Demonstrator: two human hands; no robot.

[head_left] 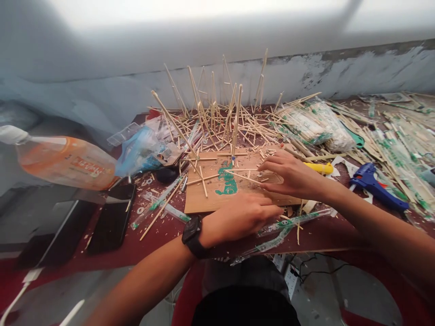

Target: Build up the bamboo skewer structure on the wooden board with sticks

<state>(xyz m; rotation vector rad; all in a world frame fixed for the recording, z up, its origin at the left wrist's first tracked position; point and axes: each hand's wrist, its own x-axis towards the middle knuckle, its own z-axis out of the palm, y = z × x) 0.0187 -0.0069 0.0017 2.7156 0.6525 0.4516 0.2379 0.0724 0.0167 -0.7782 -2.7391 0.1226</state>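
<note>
My left hand (239, 218), with a black watch (192, 235) on its wrist, lies palm down across the near edge of a wooden board (200, 206). Its fingers are loosely bent and I see nothing held; the palm side is hidden. My right hand (288, 176) reaches over the board from the right. Its thumb and fingertips are at the wide end of an A-shaped frame of chopsticks (239, 174), one at each leg. Left of it, crossed chopsticks (203, 180) lie near a green figure (228, 181) on the board. Chopsticks (237, 122) stand up behind.
A blue glue gun (377, 185) and a yellow-handled tool (319, 168) lie right. Loose chopsticks (251, 129) and wrapped packs (306, 124) crowd the back. A large orange-labelled bottle (68, 158), a phone (110, 222) and a blue plastic bag (136, 149) are left. Wrappers (272, 244) lie in front.
</note>
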